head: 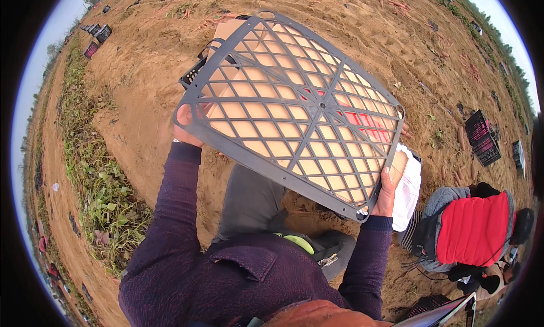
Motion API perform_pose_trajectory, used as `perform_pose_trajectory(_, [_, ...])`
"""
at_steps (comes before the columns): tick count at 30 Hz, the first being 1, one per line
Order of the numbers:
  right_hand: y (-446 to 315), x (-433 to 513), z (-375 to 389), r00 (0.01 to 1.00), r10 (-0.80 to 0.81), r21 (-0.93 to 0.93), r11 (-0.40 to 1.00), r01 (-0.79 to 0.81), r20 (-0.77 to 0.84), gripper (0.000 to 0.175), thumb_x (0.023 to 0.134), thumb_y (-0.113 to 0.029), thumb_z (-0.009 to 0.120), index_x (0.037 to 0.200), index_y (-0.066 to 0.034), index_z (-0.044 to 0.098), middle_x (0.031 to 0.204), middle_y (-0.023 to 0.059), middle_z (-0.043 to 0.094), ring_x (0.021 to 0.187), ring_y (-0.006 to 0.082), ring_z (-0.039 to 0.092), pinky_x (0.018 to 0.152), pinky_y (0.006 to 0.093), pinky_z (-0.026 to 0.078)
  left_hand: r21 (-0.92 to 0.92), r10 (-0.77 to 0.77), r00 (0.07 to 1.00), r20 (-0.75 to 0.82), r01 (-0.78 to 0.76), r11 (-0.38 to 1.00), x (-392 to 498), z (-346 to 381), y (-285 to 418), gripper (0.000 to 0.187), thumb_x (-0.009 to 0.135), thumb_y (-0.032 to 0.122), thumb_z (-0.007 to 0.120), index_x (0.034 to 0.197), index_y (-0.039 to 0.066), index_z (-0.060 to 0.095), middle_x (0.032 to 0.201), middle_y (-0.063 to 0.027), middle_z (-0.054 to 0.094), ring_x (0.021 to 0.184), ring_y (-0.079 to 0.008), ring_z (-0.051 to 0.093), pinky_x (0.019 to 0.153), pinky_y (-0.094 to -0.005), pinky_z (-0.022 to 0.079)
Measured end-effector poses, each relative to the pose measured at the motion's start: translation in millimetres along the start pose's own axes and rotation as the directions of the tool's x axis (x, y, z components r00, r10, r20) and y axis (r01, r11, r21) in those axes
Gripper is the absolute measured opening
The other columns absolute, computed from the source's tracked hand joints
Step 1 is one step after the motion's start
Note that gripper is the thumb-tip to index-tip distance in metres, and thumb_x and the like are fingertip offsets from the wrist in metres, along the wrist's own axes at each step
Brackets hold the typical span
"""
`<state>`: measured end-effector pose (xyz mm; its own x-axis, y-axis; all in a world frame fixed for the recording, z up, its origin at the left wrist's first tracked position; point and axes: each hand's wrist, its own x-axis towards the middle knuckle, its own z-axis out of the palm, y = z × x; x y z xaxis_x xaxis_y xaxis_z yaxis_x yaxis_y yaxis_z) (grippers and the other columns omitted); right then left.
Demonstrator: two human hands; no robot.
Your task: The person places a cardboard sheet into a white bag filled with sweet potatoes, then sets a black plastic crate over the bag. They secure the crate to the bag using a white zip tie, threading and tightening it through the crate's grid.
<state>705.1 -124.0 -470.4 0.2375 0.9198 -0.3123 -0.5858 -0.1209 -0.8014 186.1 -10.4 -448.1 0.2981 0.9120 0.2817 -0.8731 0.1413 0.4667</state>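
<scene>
A dark grey plastic lattice crate lid is held up and tilted between my two hands. My left hand grips its left corner, with fingers partly seen through the openings. At the lower right corner my right hand holds the edge, the thumb against the frame. Through the lattice shows tan cardboard bearing red print. Part of a black plastic crate sticks out past the lid's upper left side. White cloth lies just beyond my right hand. Most of what sits under the lid is hidden.
To the right a person in a red quilted vest is close by. Black crates stand beyond, with more crates far left. Green vines run along the left. Reddish roots that look like sweet potatoes lie on the sandy soil.
</scene>
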Motion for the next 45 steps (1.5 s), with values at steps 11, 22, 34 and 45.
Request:
perform_pose_trajectory(11, [-4,-13,-42,0.999,0.034,-0.254,0.967,-0.025,0.033,0.039,0.111,-0.028,0.057,0.135,0.0026,0.062,0.123,0.0103,0.072,0.107,0.0179,0.070,0.095,0.0316,0.056,0.034,-0.193,0.826,-0.530,0.247,0.968,3,41,-86,0.034,0.110,0.036,0.058,0.124,0.007,0.069,0.109,-0.0070,0.075,0.087,-0.0145,0.072,0.076,-0.0307,0.062])
perform_pose_trajectory(22, [-19,-23,-36,0.985,-0.140,-0.441,0.894,0.082,-0.100,0.043,0.112,-0.031,0.055,0.138,0.0035,0.062,0.121,0.0056,0.069,0.108,0.0133,0.064,0.097,0.0274,0.049,0.564,-0.092,0.844,-0.529,0.430,0.705,-42,-30,-83,0.030,0.109,0.019,0.058,0.129,0.000,0.069,0.133,-0.0072,0.068,0.123,-0.0170,0.063,0.107,-0.0330,0.050])
perform_pose_trajectory(34, [-79,-32,-134,0.915,-0.237,0.053,0.962,0.268,-0.328,0.032,0.109,-0.032,0.063,0.137,-0.0161,0.066,0.116,-0.0041,0.074,0.071,0.0075,0.067,0.055,0.0216,0.057,0.536,0.216,0.697,-0.684,0.279,0.797,-42,-72,-6,0.031,0.112,0.015,0.047,0.132,-0.005,0.060,0.123,-0.0125,0.072,0.107,-0.0220,0.073,0.098,-0.0368,0.058])
perform_pose_trajectory(45, [-88,-28,-158,0.863,-0.300,0.007,0.944,0.331,-0.405,0.032,0.110,-0.031,0.061,0.135,-0.0120,0.065,0.114,-0.0001,0.075,0.085,0.0130,0.072,0.059,0.0229,0.059,0.582,0.484,0.424,-0.765,0.136,0.802,-50,-118,1,0.036,0.114,0.018,0.041,0.135,-0.005,0.058,0.132,-0.0158,0.068,0.119,-0.0277,0.068,0.105,-0.0422,0.054])
